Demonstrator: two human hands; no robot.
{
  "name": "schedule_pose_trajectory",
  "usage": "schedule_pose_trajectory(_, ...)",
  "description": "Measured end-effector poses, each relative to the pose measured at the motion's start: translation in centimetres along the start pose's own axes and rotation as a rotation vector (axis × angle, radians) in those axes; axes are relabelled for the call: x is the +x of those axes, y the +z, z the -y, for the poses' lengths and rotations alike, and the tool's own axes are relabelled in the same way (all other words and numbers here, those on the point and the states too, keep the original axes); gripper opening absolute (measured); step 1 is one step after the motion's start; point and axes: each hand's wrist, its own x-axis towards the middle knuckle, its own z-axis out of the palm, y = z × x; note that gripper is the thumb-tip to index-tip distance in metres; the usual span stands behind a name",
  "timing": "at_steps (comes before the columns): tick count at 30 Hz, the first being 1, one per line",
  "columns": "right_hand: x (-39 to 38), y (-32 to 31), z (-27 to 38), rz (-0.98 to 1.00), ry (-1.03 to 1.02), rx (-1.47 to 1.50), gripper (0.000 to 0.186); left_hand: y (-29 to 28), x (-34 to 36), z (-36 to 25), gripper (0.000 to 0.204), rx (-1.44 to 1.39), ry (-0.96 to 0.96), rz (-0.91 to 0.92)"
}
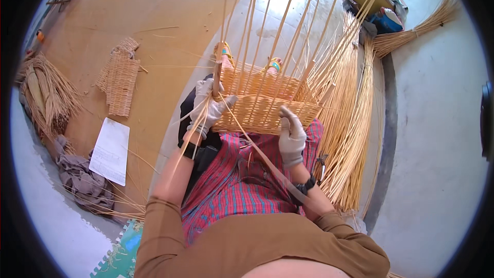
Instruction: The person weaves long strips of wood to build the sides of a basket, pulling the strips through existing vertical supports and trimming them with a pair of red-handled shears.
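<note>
A partly woven wicker basket [267, 116] rests on my lap, with long upright stakes rising from its walls. My left hand [206, 110], in a pale glove, is closed around its near left corner beside a thick wooden post [216, 80]. Several loose strands hang from that hand along my forearm. My right hand [292, 136], also gloved, is at the near wall with its fingers stretched upward and slightly bent. A long flat-looking strand [262, 155], blurred at its lower end, slants from the left corner down past my right wrist.
Long bundles of wicker rods [347, 123] lie at my right, beside a tied bundle [417, 33]. On the left are woven pieces [121, 80], a paper sheet [110, 151], a grey cloth [85, 177] and a heap of strands [49, 92]. A cluttered box [368, 0] stands far right.
</note>
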Motion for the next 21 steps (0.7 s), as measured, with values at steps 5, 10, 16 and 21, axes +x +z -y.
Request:
schedule_pose_trajectory(5, -0.8, 3.5, 6.5, 0.543, -0.473, -0.048, 0.033, -1.2, -0.7, 2.4, 0.067, -0.268, -0.056, 0.077)
schedule_pose_trajectory(10, -0.1, 9.2, 11.0, 0.603, -0.733, 0.023, 0.025, -2.3, 0.6, 1.7, 0.065, -0.192, -0.043, 0.219)
schedule_pose_trajectory(16, -2.0, 2.9, 2.3, 0.253, -0.256, 0.316, 0.024, -5.6, 2.4, 1.0, 0.046, -0.224, -0.12, 0.515)
schedule_pose_trajectory(21, 2.2, 3.3, -0.6, 0.096, 0.528, 0.535, 0.017, -5.4, 1.8, 0.1, 0.037, -0.368, -0.329, 0.511)
